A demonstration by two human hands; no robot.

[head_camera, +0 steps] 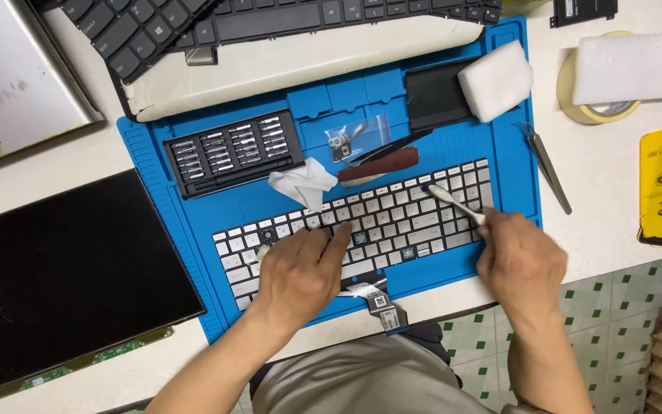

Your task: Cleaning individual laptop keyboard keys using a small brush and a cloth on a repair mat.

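Loose silver keyboard (392,222) lies on the blue work mat (193,207), a few keycaps missing near its lower middle.

Left hand (300,272) rests flat on the keyboard's left-centre, fingers spread and pressing down; open, clamped on nothing, index tip just beside the bare key sockets.

Right hand (519,261) is closed around the handle of a small white brush (453,203), pinched low on the handle. Bristle end sits up and to the left of the grip, touching the upper-right key rows. Exact bristle contact is hard to read from this height; it looks like it is on the keys, not above them.

Risks, as judged from here:
- Brush catching a keycap edge could lever it off; the caps near the bristle tip look intact.
- Bare sockets just beyond the left fingertips expose small clips; pressure or a drifting finger could bend them.
- Ribbon cable (377,295) hangs off the mat edge below the left palm, near the person's lap; a wrist shift could crease or tug it.
- Keyboard sits unsecured; only the left palm holds it, so a strong brush stroke toward the grip could skate it.
- Crumpled white tissue (304,184) and dark red strip (381,165) lie just above the keys, within the brush's sweep.
- Tweezers (549,165) lie above the right hand, points exposed.
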